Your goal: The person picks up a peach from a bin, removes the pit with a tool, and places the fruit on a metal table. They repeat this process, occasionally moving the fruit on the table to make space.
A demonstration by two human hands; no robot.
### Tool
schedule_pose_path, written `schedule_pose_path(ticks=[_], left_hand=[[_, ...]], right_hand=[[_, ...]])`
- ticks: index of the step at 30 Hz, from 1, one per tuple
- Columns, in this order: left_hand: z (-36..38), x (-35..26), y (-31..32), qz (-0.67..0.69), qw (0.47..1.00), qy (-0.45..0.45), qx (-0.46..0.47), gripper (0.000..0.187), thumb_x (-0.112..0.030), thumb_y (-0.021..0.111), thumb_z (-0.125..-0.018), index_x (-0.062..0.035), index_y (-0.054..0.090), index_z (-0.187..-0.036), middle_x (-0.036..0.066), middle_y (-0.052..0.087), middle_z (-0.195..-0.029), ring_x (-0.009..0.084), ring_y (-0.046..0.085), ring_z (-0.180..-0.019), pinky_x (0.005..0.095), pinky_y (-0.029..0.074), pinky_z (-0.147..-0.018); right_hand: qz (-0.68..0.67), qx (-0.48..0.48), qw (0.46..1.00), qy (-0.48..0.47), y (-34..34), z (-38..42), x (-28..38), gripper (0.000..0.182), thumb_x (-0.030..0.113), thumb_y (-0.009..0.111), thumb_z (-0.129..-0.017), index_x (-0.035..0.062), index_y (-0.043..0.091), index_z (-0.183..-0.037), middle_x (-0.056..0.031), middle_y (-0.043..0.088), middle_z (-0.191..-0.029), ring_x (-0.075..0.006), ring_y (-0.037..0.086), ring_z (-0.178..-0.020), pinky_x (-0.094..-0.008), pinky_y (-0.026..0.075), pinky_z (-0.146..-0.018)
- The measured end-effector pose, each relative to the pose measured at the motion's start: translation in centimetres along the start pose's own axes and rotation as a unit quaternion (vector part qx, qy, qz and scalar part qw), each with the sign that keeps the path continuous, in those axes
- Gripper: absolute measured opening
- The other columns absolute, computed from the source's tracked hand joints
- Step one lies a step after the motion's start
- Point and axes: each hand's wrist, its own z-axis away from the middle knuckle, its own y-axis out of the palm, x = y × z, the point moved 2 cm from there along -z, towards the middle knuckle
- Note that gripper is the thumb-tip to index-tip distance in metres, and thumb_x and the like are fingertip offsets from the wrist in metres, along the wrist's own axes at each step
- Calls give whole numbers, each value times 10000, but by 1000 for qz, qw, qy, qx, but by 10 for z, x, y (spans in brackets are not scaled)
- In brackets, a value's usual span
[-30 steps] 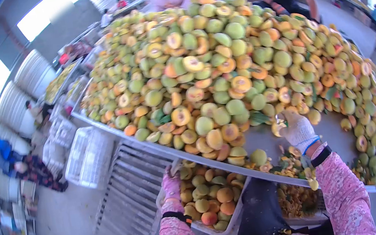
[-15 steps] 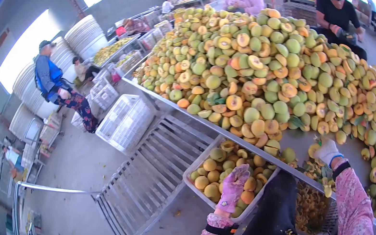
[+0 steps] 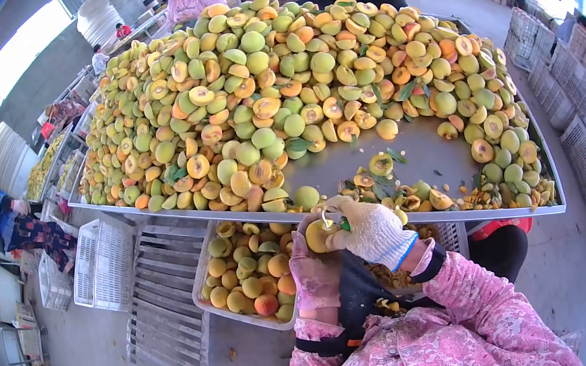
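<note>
My left hand (image 3: 315,278), in a pink glove, is closed around a yellow peach (image 3: 320,239) in front of my body, at the table's near edge. My right hand (image 3: 377,231) wears a white knitted glove and grips a small pitting tool (image 3: 345,225) with a green handle and a curved metal tip. That tip is right at the peach's upper side. Under my left forearm, a white crate (image 3: 249,320) holds several peaches. Beyond both hands rises a large pile of halved peaches (image 3: 237,115) on a metal table (image 3: 351,163).
Leaves and scraps (image 3: 385,188) lie on the table near my right hand. A slatted metal rack (image 3: 163,301) stands left of the crate, with a white basket (image 3: 102,264) behind it. Two people work across the table; another person (image 3: 27,230) is at far left. Crates (image 3: 574,111) stack at right.
My view has swung right. My left hand has left the crate and now holds a peach. My right hand has come from the tabletop to meet it, with the pitting tool at the fruit.
</note>
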Motion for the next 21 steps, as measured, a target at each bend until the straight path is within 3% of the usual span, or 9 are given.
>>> schedule_pose_path(ticks=[1,3,9,14,16,18,19,20,21], left_hand=[[2,1,-3,-101,994,29,-9,479,-413,422,-1008,-26,527,-1270,142,575,-1235,288,551,-1156,416,447,-1010],[4,5,-7,29,997,-21,-68,444,-399,424,-1011,-27,563,-1209,134,607,-1162,273,588,-1093,380,491,-954],[10,5,4,54,987,-52,-139,388,-348,436,-1016,-12,596,-1125,138,612,-1129,250,600,-1034,362,489,-927],[16,4,8,-88,991,4,-102,351,-335,460,-1000,-27,620,-1048,93,648,-987,196,618,-909,320,485,-872],[12,14,-12,-190,978,58,-63,344,-318,451,-1015,-36,638,-1080,59,640,-1028,146,599,-919,292,468,-891],[18,11,0,-237,965,101,-56,222,-195,562,-969,-54,630,-1126,20,636,-1033,128,591,-962,276,471,-882],[19,23,-8,-101,993,-2,-56,268,-98,650,-909,-56,612,-1171,7,622,-1084,122,569,-1009,264,454,-917],[19,31,-8,-196,979,36,-44,312,-71,677,-889,-57,600,-1190,1,614,-1096,107,546,-1018,251,445,-923],[17,36,-9,-279,956,90,-28,302,-75,671,-899,-48,598,-1191,-4,612,-1086,91,531,-1028,247,444,-922]], right_hand=[[25,-4,1000,12,-8,6,3,485,340,700,-737,31,574,-1088,-211,670,-861,-385,667,-844,-468,529,-739],[104,21,994,9,-10,13,0,381,268,656,-751,18,581,-1028,-211,668,-822,-382,673,-800,-463,540,-688],[130,59,990,-9,27,22,-26,276,230,624,-784,4,590,-939,-223,663,-826,-394,660,-810,-475,529,-707],[97,39,994,-31,39,21,-28,282,247,629,-774,13,611,-930,-231,658,-791,-405,655,-798,-492,523,-707],[57,48,989,-130,48,18,-36,225,238,597,-804,75,658,-946,-183,680,-854,-371,662,-816,-460,532,-712],[-34,34,994,-97,73,17,-59,314,318,681,-792,121,676,-1037,-136,702,-921,-323,676,-873,-395,543,-764],[-76,62,992,-78,80,18,-69,365,328,716,-770,122,669,-1068,-118,708,-966,-300,682,-897,-373,543,-781],[-170,63,983,-34,85,24,-70,383,327,720,-764,116,658,-1077,-92,709,-955,-285,680,-900,-374,538,-780],[-50,77,995,-50,82,29,-67,393,328,729,-751,103,653,-1064,-90,702,-918,-287,676,-892,-371,534,-775]])
